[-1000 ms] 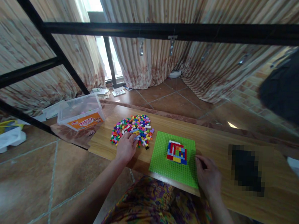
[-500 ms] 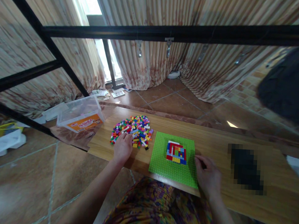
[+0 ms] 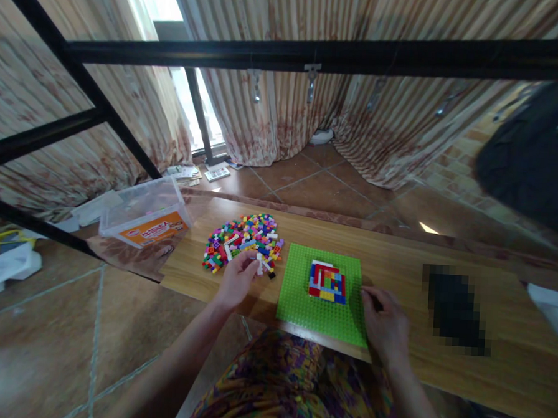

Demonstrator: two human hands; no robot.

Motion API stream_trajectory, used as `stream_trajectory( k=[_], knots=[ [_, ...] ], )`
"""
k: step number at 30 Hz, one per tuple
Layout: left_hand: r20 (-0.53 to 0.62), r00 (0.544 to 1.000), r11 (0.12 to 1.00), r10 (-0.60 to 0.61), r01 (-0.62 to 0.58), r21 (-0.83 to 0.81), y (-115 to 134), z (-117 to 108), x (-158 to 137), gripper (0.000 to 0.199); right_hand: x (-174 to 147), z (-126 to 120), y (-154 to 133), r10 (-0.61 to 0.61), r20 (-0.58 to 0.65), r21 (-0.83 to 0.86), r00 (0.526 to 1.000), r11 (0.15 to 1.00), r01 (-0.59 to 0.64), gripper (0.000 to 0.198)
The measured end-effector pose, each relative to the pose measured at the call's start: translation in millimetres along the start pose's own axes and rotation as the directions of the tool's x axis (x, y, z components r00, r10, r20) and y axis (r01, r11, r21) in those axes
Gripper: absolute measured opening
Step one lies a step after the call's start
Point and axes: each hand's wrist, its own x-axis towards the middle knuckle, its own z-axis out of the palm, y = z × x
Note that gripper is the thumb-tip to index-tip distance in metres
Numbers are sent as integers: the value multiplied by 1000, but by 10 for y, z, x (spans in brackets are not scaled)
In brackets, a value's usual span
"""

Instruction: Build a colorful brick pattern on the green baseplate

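In the head view, left of the green baseplate point(image 3: 296, 285), the left hand point(image 3: 236, 280) pinched a white brick point(image 3: 260, 259) beside the brick pile point(image 3: 250, 232), presumably kept within reach. The curled right hand point(image 3: 385, 324), contents unclear, perhaps steadied the baseplate's right edge; the brick build point(image 3: 326, 282) sat on it.

Green square studded baseplate point(image 3: 297, 303): flat on desk point(image 3: 398, 259), slightly askew. Low brick build point(image 3: 327, 283): fixed near baseplate's middle, roughly square; red, blue, yellow, white bricks, white along far edge, yellow at near edge. Loose brick pile point(image 3: 254, 229): mixed colours, spread left of baseplate, apart from it. White brick point(image 3: 259, 263): pinched at left hand's point(image 3: 238, 278) fingertips, over pile's near side; exact shape unclear.
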Motion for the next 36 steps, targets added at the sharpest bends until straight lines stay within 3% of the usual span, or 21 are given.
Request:
stream_trajectory(
  k=[3,6,11,19,30,36],
  knots=[
    [123,990,992,-74,86,-96,23,204,-95,28,1,-1,-6,19,8,1,1000,1000,-19,32],
    [208,974,989,-93,114,-91,23,390,-133,23,4,0,-9,23,14,7,1000,1000,-23,31],
    [231,963,990,-137,143,-9,-9,609,-105,21,3,0,-11,10,8,18,1000,1000,-10,31],
    [245,969,981,-20,-29,192,-118,824,7,12,13,-1,-32,-3,-4,21,1000,1000,3,31],
    [231,973,949,8,-80,304,-175,858,-11,12,10,-17,-53,18,14,19,1000,1000,-18,32],
    [197,976,889,89,-167,426,-69,680,-80,11,-1,2,-8,46,14,35,999,998,-46,33]
  ],
)
